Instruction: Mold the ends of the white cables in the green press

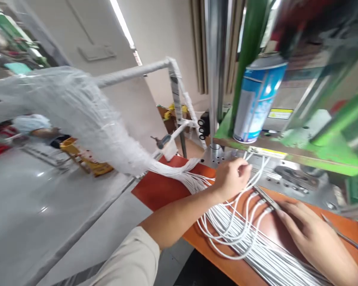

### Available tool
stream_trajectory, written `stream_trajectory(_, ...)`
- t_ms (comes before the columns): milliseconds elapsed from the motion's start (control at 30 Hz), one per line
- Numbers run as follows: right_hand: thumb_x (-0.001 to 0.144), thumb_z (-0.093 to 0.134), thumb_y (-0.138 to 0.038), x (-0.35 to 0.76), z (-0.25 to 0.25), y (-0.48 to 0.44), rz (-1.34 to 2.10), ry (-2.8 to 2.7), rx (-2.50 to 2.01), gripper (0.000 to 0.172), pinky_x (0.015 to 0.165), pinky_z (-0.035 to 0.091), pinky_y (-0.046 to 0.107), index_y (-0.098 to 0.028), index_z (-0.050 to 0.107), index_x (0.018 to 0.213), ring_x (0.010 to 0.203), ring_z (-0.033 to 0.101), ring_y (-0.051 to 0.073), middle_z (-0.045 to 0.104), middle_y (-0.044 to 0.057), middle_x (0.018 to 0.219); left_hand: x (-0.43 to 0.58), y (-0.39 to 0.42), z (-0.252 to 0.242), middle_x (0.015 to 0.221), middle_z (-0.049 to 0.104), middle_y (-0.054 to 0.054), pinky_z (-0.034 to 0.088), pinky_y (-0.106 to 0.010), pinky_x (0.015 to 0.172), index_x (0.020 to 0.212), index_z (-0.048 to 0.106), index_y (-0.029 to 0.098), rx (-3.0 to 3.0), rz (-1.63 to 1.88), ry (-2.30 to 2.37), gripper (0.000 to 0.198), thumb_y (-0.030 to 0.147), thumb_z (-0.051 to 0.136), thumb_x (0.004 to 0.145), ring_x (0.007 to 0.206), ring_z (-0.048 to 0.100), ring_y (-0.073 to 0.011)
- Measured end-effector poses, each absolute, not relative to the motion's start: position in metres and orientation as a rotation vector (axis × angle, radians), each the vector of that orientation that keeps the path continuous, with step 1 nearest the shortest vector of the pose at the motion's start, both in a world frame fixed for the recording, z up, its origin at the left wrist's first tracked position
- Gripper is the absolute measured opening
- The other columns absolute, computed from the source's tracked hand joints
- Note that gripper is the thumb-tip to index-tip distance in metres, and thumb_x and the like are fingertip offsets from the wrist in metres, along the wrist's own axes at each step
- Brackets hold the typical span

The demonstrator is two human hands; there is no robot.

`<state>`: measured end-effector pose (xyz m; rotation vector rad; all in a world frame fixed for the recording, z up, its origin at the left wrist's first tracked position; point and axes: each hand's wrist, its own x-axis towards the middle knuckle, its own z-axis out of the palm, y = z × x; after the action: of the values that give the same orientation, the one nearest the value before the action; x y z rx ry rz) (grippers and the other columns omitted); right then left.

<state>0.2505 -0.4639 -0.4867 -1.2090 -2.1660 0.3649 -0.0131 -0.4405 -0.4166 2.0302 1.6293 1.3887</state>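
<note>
My left hand [234,178] is closed in a loose curl just in front of the machine's lower edge. White cables [258,174] run past its fingertips, and whatever is between the fingers is hidden. Lower right, my right hand [310,230] has its thumb and fingers at the near end of a narrow metal bar [267,197]. Several white cable ends sit in a row along that bar, and their cables loop back toward me. Beneath both hands, a thick bundle of white cables [232,222] lies across the orange-brown work surface [161,190].
A blue and white spray can [260,99] stands on the green machine ledge [298,147] above my hands. At right lies a thin pointed tool [343,234] with a blue handle. Plastic-wrapped cables [86,115] hang over a wrapped frame [134,71] at left. Another person's arm [43,133] shows far left.
</note>
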Motion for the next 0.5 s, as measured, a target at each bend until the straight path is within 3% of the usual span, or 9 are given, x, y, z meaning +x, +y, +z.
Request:
stream_trajectory(133,0.100,0.043,-0.064,0.246,-0.487,-0.465,0.427,-2.181,-1.274,0.041,0.083,0.056,0.052,-0.032,0.069,0.107,0.098,0.068,0.030,0.070,0.007,0.106,-0.016,-0.437,-0.421,0.089,0.067,-0.006,0.051,-0.032,0.084,0.091,0.065,0.019,2.023,1.436,1.598,0.014,0.030,0.059,0.098,0.085,0.062,-0.0186)
stream_trajectory(233,0.103,0.042,-0.060,0.244,-0.488,-0.470,0.408,-2.189,-1.287,0.042,0.085,0.054,0.047,-0.028,0.069,0.110,0.100,0.067,0.028,0.069,0.007,0.108,-0.012,-0.434,-0.425,0.102,0.065,-0.008,0.051,-0.037,0.098,0.097,0.062,0.019,2.047,1.475,1.619,0.011,0.028,0.067,0.094,0.103,0.061,-0.0221)
stream_trajectory(400,0.105,0.043,-0.051,0.245,-0.463,-0.461,0.271,-2.158,-1.208,0.040,0.100,0.051,0.044,-0.024,0.062,0.128,0.116,0.062,0.027,0.066,0.010,0.122,-0.002,-0.422,-0.422,0.125,0.059,-0.019,0.049,-0.051,0.104,0.126,0.049,0.014,2.055,1.198,1.725,0.072,0.052,0.085,0.077,0.119,0.059,-0.0343)
stream_trajectory(500,0.105,0.041,-0.051,0.238,-0.429,-0.418,0.055,-2.155,-1.175,0.050,0.111,0.044,0.051,-0.015,0.057,0.137,0.130,0.054,0.034,0.059,0.018,0.137,0.004,-0.412,-0.418,0.129,0.059,-0.022,0.049,-0.053,0.104,0.132,0.044,0.013,2.031,1.092,1.704,0.086,0.058,0.087,0.072,0.122,0.059,-0.0388)
